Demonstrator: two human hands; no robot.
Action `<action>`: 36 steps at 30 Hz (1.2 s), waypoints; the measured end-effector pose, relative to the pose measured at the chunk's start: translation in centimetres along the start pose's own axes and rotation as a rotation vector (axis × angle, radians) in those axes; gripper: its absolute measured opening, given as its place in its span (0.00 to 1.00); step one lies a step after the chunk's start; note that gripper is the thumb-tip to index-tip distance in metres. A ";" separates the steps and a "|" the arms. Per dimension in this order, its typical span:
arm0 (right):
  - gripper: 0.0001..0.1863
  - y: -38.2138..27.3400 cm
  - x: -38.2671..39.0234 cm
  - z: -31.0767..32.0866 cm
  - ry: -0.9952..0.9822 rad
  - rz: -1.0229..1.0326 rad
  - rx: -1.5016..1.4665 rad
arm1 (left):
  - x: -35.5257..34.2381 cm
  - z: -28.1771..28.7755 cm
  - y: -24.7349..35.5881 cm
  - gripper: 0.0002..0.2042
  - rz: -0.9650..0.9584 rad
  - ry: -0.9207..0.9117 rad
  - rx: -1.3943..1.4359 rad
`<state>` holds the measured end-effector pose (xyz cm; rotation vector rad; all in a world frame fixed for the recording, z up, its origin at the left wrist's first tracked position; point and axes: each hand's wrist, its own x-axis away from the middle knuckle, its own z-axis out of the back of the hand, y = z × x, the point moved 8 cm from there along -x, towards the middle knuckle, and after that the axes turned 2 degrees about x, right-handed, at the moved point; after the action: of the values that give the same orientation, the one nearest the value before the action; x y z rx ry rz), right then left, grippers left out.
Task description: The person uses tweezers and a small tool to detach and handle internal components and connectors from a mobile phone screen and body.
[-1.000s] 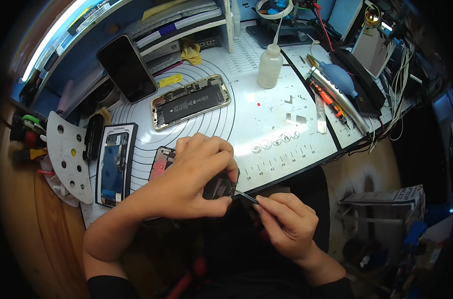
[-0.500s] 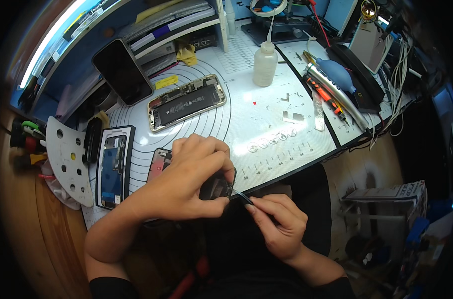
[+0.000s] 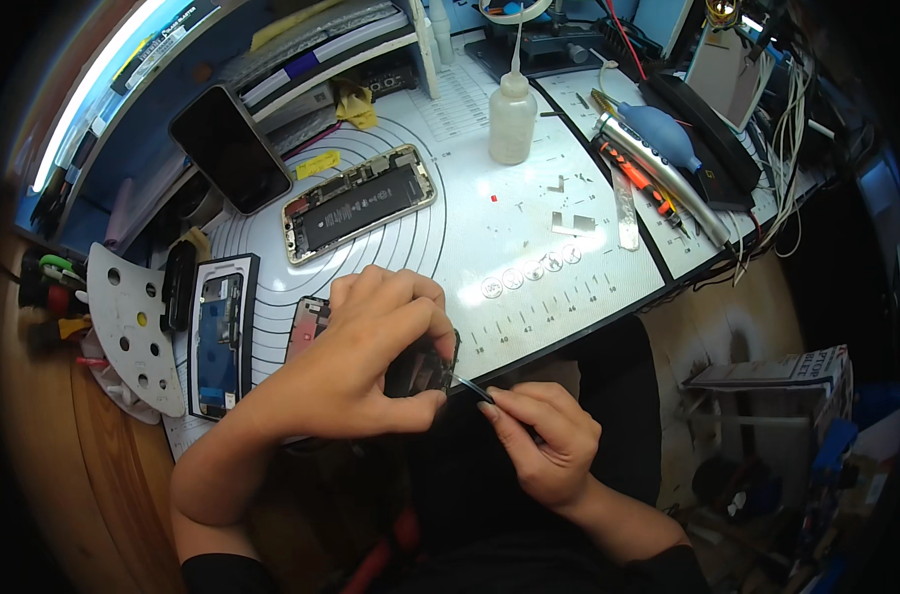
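My left hand (image 3: 386, 351) grips a dark phone screen assembly (image 3: 420, 370) at the table's front edge, its fingers over the far side and its thumb on the near edge. The back of the hand hides most of that part; its reddish far-left end with small metal pieces shows beyond the wrist. Pinched in my right hand (image 3: 549, 441) is a pair of slim dark tweezers (image 3: 477, 390), whose pale metal tip meets the right edge of the screen assembly near my left thumb. Further back lies an opened phone body (image 3: 361, 203) with a black battery.
A boxed phone part (image 3: 222, 337) lies left, near a white perforated holder (image 3: 133, 332). A dark-screened phone (image 3: 230, 148) leans at the shelf. A dropper bottle (image 3: 512, 119) stands centre-back. Small metal plates (image 3: 574, 223), a silver pen-like tool (image 3: 658, 178) and a blue blower (image 3: 658, 137) lie right.
The tweezers have tilted a little and their metal tip shows more clearly at the assembly's edge. Both hands keep their holds; the whole view has shifted slightly.
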<state>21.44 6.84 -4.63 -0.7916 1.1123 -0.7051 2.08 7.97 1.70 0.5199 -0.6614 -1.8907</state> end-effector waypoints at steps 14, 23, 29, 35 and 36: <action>0.14 -1.1 -0.2 0.3 0.019 0.069 0.122 | -0.1 0.0 0.0 0.18 0.001 -0.015 -0.014; 0.14 -0.4 -0.4 0.1 0.018 -0.016 -0.002 | -0.1 0.1 0.1 0.20 0.010 -0.023 -0.031; 0.14 -0.4 -0.2 0.3 0.024 0.007 0.027 | -0.2 -0.1 -0.2 0.20 0.030 -0.030 -0.027; 0.15 -0.9 -0.3 0.5 0.035 0.053 0.073 | -0.2 0.1 -0.1 0.20 0.050 -0.034 -0.038; 0.15 -0.9 -0.4 0.4 0.038 0.058 0.069 | -0.2 0.1 -0.1 0.20 0.049 -0.039 -0.035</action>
<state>21.64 6.74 -3.56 -0.6872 1.1350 -0.7083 2.06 8.18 1.76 0.4419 -0.6592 -1.8672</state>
